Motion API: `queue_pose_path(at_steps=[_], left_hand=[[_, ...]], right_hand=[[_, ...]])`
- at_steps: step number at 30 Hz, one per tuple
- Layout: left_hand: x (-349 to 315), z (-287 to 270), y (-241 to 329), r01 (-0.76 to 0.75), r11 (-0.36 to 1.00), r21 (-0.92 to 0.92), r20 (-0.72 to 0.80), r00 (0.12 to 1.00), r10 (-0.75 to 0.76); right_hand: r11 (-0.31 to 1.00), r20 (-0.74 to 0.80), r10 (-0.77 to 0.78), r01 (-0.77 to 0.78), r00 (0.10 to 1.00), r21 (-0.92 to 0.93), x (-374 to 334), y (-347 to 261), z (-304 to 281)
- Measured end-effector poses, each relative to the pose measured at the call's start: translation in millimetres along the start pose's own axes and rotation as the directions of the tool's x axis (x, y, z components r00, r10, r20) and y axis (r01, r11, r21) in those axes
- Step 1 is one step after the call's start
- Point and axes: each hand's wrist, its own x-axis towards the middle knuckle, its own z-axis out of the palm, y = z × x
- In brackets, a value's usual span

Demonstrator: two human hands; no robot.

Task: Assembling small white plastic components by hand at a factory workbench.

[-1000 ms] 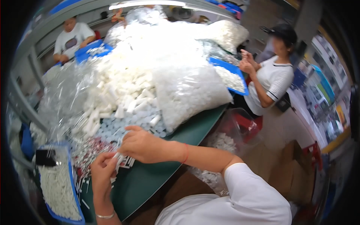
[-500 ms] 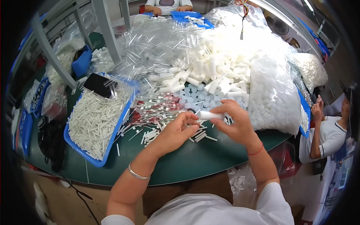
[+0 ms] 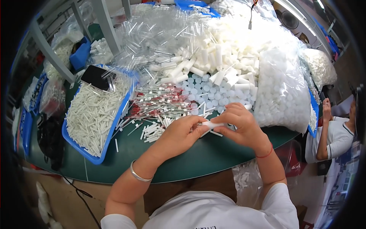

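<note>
Both my hands meet over the near part of the table, around a small white plastic cylinder (image 3: 212, 124). The thumb and fingers of my left hand (image 3: 182, 133) pinch its left end. My right hand (image 3: 244, 124) closes on the right end, thumb below and fingers above. My fingers cover both ends of the cylinder. Just beyond them lie translucent round caps (image 3: 215, 96) and a heap of thin rods with red and white parts (image 3: 162, 101). Loose short white sticks (image 3: 154, 132) lie beside my left hand.
A blue tray (image 3: 95, 159) of white sticks stands at left, a black phone (image 3: 95, 77) on it. Farther back are clear tubes (image 3: 152, 38) and white cylinders (image 3: 219, 55). A filled plastic bag (image 3: 282, 91) stands at right. Another person (image 3: 329, 137) sits beyond it.
My hands have come closer together and slightly lower. The left fingers now grip the cylinder's left end, and the right hand covers more of it. The whole view has shifted a little.
</note>
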Motion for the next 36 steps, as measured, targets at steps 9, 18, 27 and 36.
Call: queue_pose_path(at_steps=[9,18,27,36], left_hand=[[4,-5,7,0.138,0.989,-0.047,-0.006,0.990,-0.139],[-1,3,11,0.121,0.820,-0.560,0.094,0.992,-0.081],[-1,8,9,0.026,0.929,-0.369,-0.017,0.999,-0.035],[-4,11,10,0.040,0.960,-0.279,0.001,0.999,-0.041]], right_hand=[[0.979,-0.056,0.122,-0.111,0.991,0.169,12,-17,14],[0.411,0.104,0.294,-0.224,0.950,0.884,5,0,42],[0.138,0.297,0.255,-0.339,0.920,0.931,15,-6,53],[0.091,0.315,0.275,-0.350,0.909,0.932,9,-7,55]])
